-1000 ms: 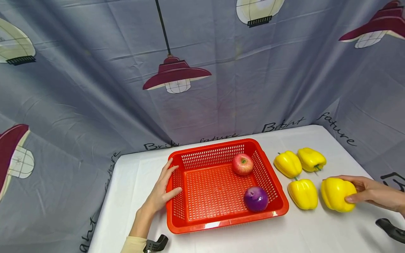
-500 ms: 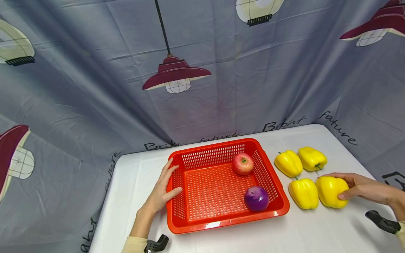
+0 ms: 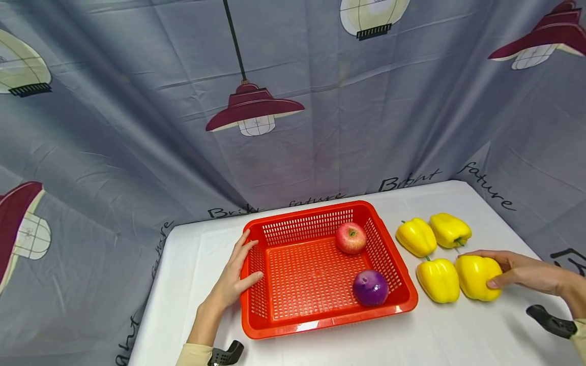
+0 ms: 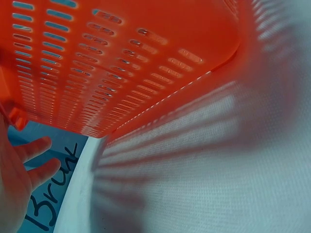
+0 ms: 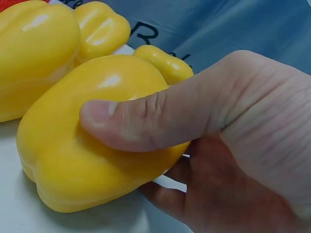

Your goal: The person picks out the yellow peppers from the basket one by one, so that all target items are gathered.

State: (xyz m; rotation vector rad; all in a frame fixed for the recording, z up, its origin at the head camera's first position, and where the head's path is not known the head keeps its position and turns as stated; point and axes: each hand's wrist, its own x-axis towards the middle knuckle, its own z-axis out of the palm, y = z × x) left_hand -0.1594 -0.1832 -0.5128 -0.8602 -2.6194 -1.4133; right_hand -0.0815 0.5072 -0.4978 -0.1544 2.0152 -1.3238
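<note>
My right hand [image 3: 522,272] grips a yellow bell pepper [image 3: 477,278], thumb on its near side and the other fingers mostly hidden behind it. In the right wrist view the held pepper [image 5: 82,145] is down at the white tabletop. Close on its left lies a second yellow pepper [image 3: 438,280]. Two more peppers, one at the left [image 3: 416,237] and one at the right [image 3: 450,230], lie farther back. My left hand [image 3: 232,277] rests with spread fingers on the left rim of a red plastic basket [image 3: 329,322]; its fingers [image 4: 41,172] look extended in the left wrist view.
Inside the basket, a red apple [image 3: 351,238] sits toward the back right and a purple onion-like ball [image 3: 370,288] toward the front right. A white cloth covers the table [image 3: 197,264]. Grey printed curtains [image 3: 293,152] hang behind and at both sides.
My right hand has shifted left with the yellow bell pepper, setting it against the neighbouring pepper. Since half a second ago it has barely moved. The left hand and basket stay put.
</note>
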